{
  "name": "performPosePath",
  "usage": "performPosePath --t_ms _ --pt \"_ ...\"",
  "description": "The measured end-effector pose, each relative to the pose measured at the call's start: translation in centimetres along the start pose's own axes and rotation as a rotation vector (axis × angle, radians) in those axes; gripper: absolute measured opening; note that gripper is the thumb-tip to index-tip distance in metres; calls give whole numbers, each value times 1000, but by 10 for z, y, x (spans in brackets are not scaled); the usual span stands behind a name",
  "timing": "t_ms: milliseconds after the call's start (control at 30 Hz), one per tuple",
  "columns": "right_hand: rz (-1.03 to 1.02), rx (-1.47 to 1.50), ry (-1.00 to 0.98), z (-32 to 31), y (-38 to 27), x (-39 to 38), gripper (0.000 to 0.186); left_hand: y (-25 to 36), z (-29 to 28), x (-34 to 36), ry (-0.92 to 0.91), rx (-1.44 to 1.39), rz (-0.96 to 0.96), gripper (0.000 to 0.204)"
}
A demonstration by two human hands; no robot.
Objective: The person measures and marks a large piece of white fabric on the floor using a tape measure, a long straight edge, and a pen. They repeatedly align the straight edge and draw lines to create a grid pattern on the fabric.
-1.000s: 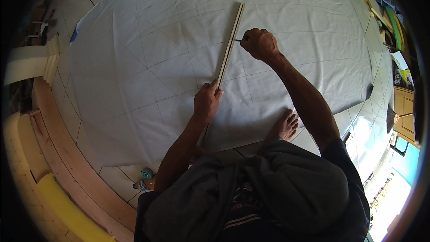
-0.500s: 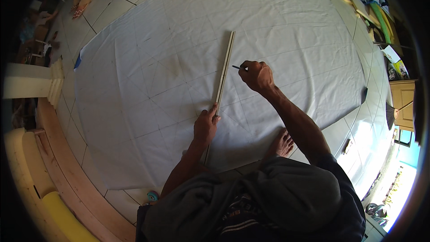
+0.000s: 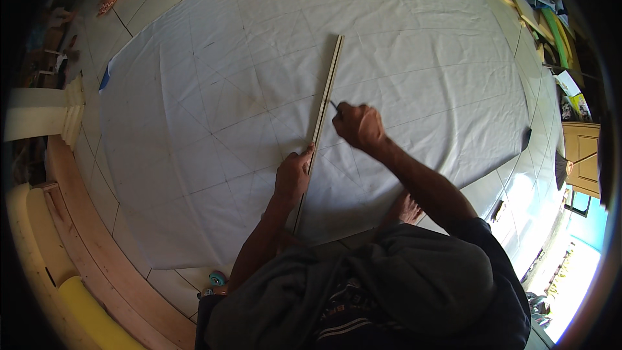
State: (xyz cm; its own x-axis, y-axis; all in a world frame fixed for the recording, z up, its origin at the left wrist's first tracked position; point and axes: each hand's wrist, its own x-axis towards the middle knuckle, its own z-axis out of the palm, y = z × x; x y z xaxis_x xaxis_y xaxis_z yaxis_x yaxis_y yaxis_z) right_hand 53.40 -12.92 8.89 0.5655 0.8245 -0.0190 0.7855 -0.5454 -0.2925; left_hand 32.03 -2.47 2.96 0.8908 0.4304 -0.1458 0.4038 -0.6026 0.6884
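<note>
A large white cloth (image 3: 389, 65) marked with a grid of thin dark straight and slanting lines is spread over the floor. Across its middle lies a long, narrow pale straightedge (image 3: 332, 71), running away from me. My left hand (image 3: 293, 174) is closed on its nearer part, pressing it to the cloth. My right hand (image 3: 360, 127) pinches a dark pen (image 3: 334, 104), whose tip is at or very near the straightedge's right edge. Part of the pen is hidden in my fingers. My bare foot (image 3: 406, 209) rests at the cloth's near edge.
Pale tiles (image 3: 146, 6) surround the cloth. At left stand a cream pillar base (image 3: 45, 114) and a wooden step (image 3: 103, 246). Another person's foot (image 3: 109, 4) shows at the far left. Planks and clutter (image 3: 551, 32) lie far right. A teal round thing (image 3: 217, 278) sits near my left arm.
My right hand has moved left and slightly nearer, bringing the pen tip to the straightedge. My left hand still holds the straightedge. The whole view has shifted slightly.
</note>
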Motion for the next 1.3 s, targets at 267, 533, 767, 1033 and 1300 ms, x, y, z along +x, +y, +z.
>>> performPosePath --t_ms 267,533,767,1033,1300 --pt "122 269 287 -7 -1 -17 13 -2 1 1 -15 -6 -38 54" --pt "40 222 248 6 16 9 12 -1 2 0 52 -24 10 49" --pt "-280 32 -278 46 -56 -113 17 -2 -1 4 45 -13 34 46" --pt "-644 761 -487 7 -74 -141 16 -14 -1 7 74 -144 107 38" --pt "106 954 -79 -74 -13 -91 20 6 -1 -12 -57 104 -89 57"
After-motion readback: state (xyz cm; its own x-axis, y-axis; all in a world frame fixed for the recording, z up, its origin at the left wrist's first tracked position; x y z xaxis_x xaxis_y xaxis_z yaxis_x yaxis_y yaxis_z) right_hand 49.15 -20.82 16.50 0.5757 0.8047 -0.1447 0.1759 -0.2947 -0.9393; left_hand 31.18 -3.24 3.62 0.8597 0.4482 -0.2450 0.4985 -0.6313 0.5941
